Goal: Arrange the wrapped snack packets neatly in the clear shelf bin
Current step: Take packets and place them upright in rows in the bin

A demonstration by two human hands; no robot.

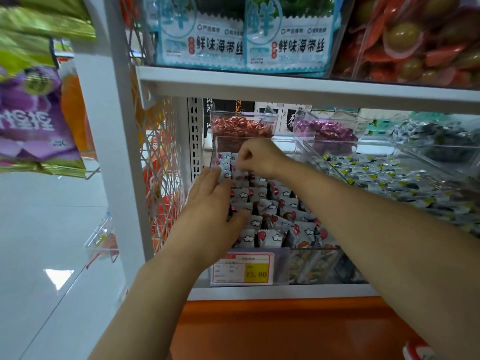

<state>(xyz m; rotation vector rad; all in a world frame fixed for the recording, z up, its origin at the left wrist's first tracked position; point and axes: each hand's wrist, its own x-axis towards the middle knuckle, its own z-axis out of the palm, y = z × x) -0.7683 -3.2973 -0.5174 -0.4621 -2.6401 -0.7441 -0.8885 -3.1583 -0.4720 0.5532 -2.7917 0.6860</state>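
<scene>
A clear shelf bin [291,145] on the lower shelf holds several small white snack packets [275,219] with red and cloud prints, standing in rough rows. My left hand [210,203] lies flat with straight fingers against the packets along the bin's left side. Farther back, my right hand [255,157] hangs over the rear rows with curled fingers that pinch the top of a packet [241,169]. Both forearms reach in from below.
A price tag reading 15.80 [242,268] hangs on the bin's front. To the right sits another clear bin [405,183] of yellow-marked packets. Behind are bins of red candies [240,128] and purple candies [327,132]. The upper shelf edge [285,84] hangs close above.
</scene>
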